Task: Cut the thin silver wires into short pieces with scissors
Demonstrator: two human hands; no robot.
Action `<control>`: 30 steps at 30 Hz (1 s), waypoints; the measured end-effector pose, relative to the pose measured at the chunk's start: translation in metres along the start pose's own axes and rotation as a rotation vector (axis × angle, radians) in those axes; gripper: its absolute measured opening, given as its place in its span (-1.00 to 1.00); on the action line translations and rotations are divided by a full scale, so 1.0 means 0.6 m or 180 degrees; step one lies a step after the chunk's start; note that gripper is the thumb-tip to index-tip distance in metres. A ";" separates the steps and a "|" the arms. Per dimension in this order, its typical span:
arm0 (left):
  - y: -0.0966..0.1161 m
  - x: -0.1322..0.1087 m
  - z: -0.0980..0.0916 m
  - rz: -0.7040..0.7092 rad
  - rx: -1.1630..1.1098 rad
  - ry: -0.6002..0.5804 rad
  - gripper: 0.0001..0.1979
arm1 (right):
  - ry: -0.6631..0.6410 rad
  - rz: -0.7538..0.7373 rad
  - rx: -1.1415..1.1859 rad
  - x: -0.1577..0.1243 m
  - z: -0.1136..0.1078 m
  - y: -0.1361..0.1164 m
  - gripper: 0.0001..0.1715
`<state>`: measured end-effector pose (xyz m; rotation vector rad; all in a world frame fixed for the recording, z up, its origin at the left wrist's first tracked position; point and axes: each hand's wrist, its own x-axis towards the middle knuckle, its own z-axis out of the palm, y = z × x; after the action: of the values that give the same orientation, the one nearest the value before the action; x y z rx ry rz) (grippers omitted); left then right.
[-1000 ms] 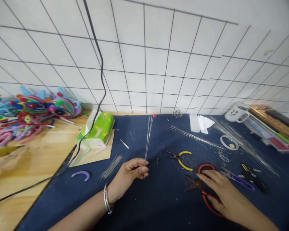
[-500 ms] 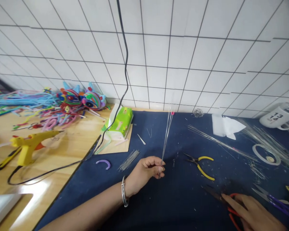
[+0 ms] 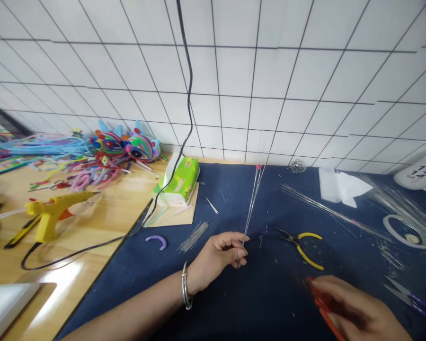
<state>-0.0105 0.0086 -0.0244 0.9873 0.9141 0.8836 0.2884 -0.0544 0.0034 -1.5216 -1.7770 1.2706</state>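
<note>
Above the dark blue cover (image 3: 262,303): my left hand (image 3: 220,258) is pinching a slim bunch of thin wires (image 3: 250,208) near its lower end, thumb meeting fingers; the wires are rising with a slight lean to the right.
Right hand (image 3: 357,310): it is gripping a red-handled tool (image 3: 324,310); blur is hiding the working end, so I am not able to tell whether that is standing wide or narrow.
Pinch: in my judgement, a firm, low hold is serving best, since a loose one would be letting single strands slip.
Red handles: gripping well back and pointing the working end away from my left fingers is probably giving the safest control.
Wires in hand: several are showing, overlapping too finely for counting.
Tools: one pair of yellow-handled pliers (image 3: 297,239) is lying beyond and between my hands; one pair of purple-handled scissors (image 3: 413,300) is resting at far right; one yellow glue gun (image 3: 48,218) is lying on the wooden tabletop (image 3: 102,208).
Wire nearby: one short bundle (image 3: 194,237) is lying near my left hand.
Others: one green packet (image 3: 184,177), one mug (image 3: 417,175) and two colourful figures (image 3: 142,146) are sitting toward the wall.
</note>
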 end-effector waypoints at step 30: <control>0.014 -0.001 -0.004 0.0100 -0.0312 0.0057 -0.71 | -0.1185 0.0385 0.0268 0.151 0.048 -0.142 -0.69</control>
<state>-0.0146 0.0115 -0.0171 0.9127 0.8642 0.9564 0.1974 0.0251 0.0454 -1.4340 -1.8438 1.7606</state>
